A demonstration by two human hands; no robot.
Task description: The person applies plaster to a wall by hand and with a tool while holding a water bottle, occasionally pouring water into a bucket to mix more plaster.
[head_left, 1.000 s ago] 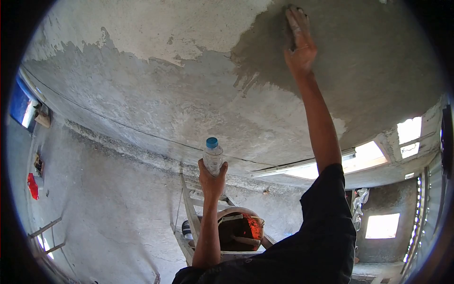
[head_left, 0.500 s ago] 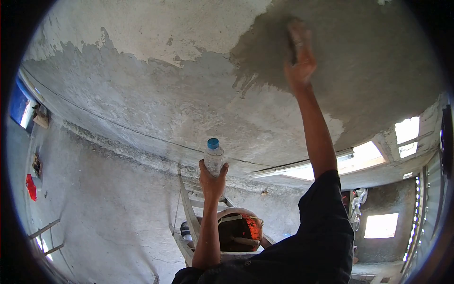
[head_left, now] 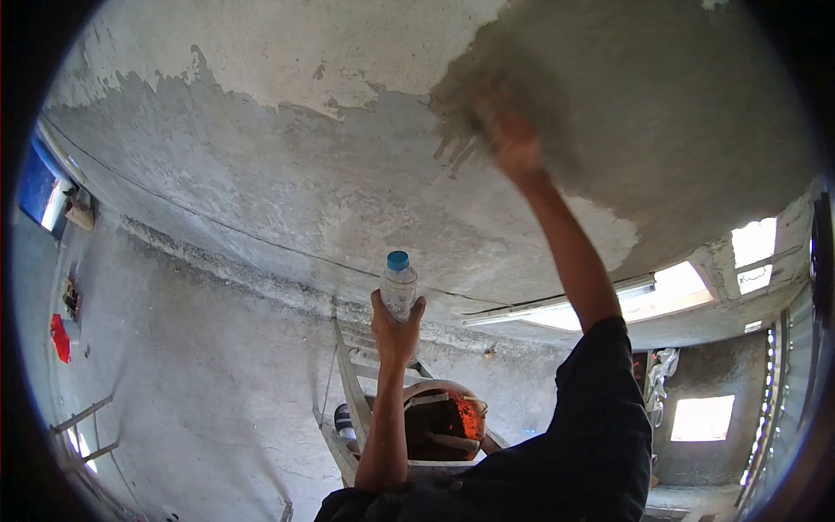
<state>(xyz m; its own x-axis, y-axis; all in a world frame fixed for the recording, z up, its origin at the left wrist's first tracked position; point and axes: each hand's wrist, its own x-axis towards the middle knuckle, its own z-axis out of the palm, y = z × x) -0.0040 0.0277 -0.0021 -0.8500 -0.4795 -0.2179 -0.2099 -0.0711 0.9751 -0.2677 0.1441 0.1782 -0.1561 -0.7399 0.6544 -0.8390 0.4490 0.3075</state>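
Note:
My left hand is wrapped round a clear plastic bottle with a blue cap, held upright. My right hand is up against the plastered surface, at the left edge of a dark, damp-looking patch. Motion smears its fingers. A dark flat pad shows along this palm in the earlier view; its kind I cannot tell. Short dark streaks lie just below the hand.
Below my left arm stands a wooden ladder. A bucket, orange and dark inside, sits by its top. A thin cable crosses the wall. Bright openings are at right, and a red cloth at far left.
My right hand has swept left and a little down across the dark patch, and is now more blurred. My left hand still holds the bottle in nearly the same place.

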